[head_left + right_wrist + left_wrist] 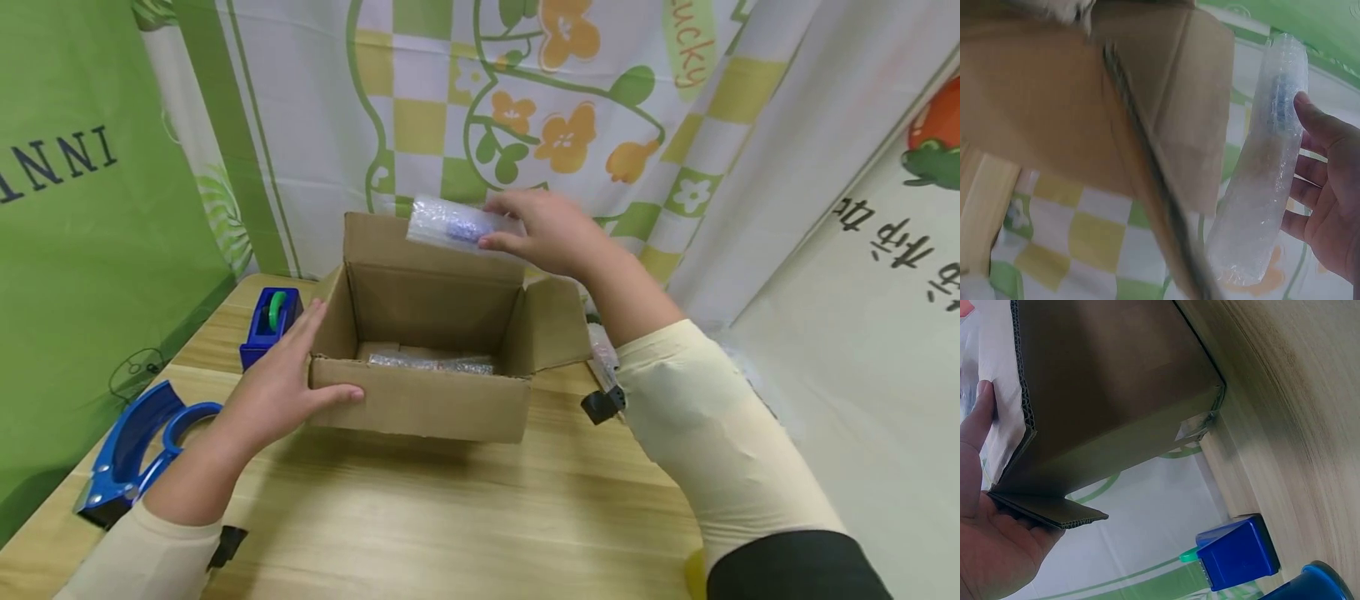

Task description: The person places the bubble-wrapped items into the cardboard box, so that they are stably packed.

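Observation:
An open cardboard box (pixel 420 404) stands on the wooden table with its flaps folded outward. My left hand (pixel 270 392) grips its near left corner, thumb on top of the front flap and fingers against the left flap (pixel 1047 509). Above the far side of the box, my right hand (pixel 551 229) holds a long bubble-wrapped package (pixel 438 223) between thumb and fingers. Something bluish shows through the package's clear wrap (pixel 1282 103), but its kind cannot be made out. More bubble wrap (pixel 431 364) lies inside the box, partly hidden by the front wall.
A blue tape dispenser (pixel 258 340) with a green core stands left of the box. Nearer on that side lies a blue hand-held tape gun (pixel 142 425). Clear wrapped material (pixel 602 346) lies to the right. A patterned curtain (pixel 420 100) hangs behind the table.

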`<action>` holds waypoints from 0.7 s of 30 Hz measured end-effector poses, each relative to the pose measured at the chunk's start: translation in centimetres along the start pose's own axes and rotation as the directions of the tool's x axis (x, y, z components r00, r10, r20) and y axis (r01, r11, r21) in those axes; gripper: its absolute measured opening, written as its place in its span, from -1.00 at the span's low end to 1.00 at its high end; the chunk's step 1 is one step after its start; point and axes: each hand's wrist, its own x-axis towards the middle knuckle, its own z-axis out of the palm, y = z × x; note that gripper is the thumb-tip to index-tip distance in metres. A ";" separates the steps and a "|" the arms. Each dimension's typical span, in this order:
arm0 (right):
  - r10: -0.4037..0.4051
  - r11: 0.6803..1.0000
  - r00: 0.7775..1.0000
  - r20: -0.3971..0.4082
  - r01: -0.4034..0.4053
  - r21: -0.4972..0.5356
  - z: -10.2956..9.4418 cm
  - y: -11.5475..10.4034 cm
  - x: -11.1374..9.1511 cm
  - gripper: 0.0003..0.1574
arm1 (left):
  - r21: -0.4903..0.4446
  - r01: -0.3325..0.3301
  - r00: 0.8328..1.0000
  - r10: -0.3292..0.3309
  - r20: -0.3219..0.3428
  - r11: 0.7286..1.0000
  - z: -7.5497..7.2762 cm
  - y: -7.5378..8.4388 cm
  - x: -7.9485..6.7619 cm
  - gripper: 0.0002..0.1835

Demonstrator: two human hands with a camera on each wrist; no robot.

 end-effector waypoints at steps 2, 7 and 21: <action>-0.013 1.000 1.000 0.008 0.013 0.000 0.4 -0.7 0.6 -0.29 | 0.002 0.001 1.000 -0.001 0.000 1.000 0.1 0.0 0.0 0.35; -0.012 1.000 1.000 0.027 0.012 -0.010 1.6 -2.0 1.9 -0.27 | 0.006 -0.003 1.000 0.003 -0.004 1.000 0.1 -0.1 0.1 0.35; 0.012 0.997 0.999 0.039 -0.015 0.081 3.2 -3.2 2.7 -0.18 | 0.008 -0.005 1.000 0.005 -0.005 1.000 0.2 -0.3 0.1 0.35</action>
